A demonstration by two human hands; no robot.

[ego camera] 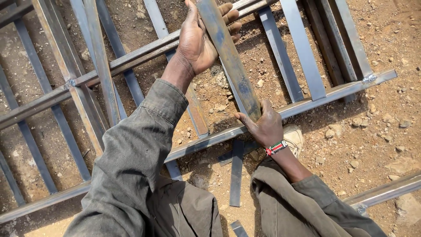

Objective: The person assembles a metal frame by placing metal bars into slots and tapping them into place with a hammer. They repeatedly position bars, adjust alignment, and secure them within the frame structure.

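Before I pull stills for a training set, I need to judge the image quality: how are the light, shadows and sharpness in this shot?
Head view: hard sunlight, with crisp dark shadows of the metal frame on the dirt; a mild sheen but no blown-out glare on the flat steel bar held by the left hand and right hand; both hands and the beaded bracelet are sharp, with no visible motion blur.

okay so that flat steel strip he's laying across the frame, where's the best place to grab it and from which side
Probably at its two ends, from above. The flat steel strip lies tilted across the frame rails, long and thin, so one middle grip would let it swing. The left hand cups the far end from beneath; the right hand pinches the near end, fingers wrapped around its edges.
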